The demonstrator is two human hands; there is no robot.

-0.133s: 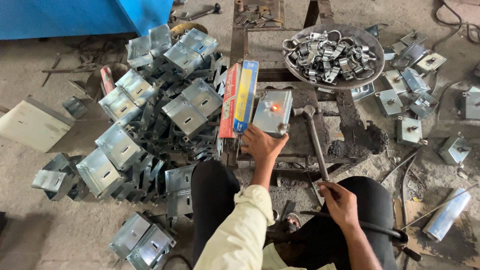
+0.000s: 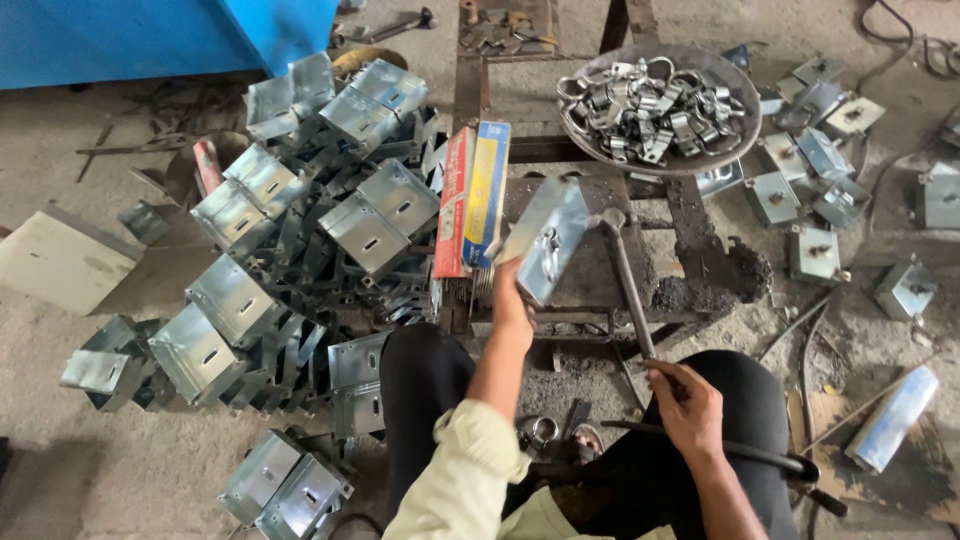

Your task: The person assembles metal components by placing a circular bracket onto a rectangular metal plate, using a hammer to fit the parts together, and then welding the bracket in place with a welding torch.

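Note:
My left hand grips a shiny bent metal box part and holds it tilted above a dark steel work frame. A small clip is fixed on the part's face. My right hand is closed on the handle of a long steel rod, whose head rests by the part's right edge. A red, blue and yellow carton stands upright just left of the part. My knees in dark trousers sit below both hands.
A large heap of similar metal box parts lies on the left. A round metal bowl at the back holds several clips. More finished parts lie scattered on the right. A blue cabinet stands at the top left.
The metal part has been lifted and tilted in my left hand; the orange glow on its face is gone. My right hand still holds the rod.

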